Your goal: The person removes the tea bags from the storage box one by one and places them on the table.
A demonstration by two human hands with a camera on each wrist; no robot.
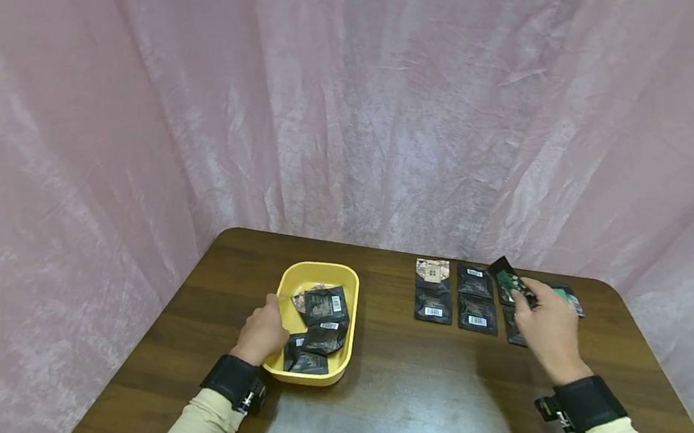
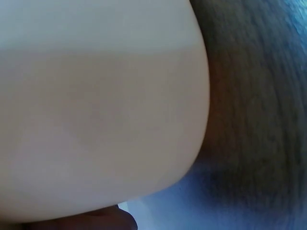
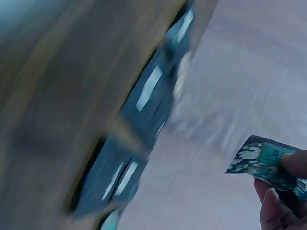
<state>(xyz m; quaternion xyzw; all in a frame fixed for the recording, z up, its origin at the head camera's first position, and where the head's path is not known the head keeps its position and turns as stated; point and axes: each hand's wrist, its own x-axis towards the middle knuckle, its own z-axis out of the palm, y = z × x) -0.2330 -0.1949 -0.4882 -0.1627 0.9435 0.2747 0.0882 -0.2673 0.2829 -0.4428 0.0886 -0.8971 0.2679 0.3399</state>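
My left hand (image 1: 262, 332) grips the left rim of a yellow plastic tub (image 1: 351, 317). Inside the tub lie several black sachets (image 1: 325, 305) with white barcode labels; one shows a pale floral face. Over at the right, my right hand (image 1: 549, 332) pinches a small sachet (image 3: 249, 155) between thumb and fingers. Its green and white patterned face shows in the right wrist view, with a black back behind. This hand is above a row of sachets and partly covers them. The left wrist view is mostly filled by blurred skin and sleeve.
Sachets lie in rows near the table's back edge: a floral one (image 1: 433, 272) at the left end, black ones (image 1: 477, 313) beside it, and a green-marked one (image 1: 568, 296) at the right. A pink velvet curtain (image 1: 398, 108) hangs behind the brown wooden table (image 1: 404, 394).
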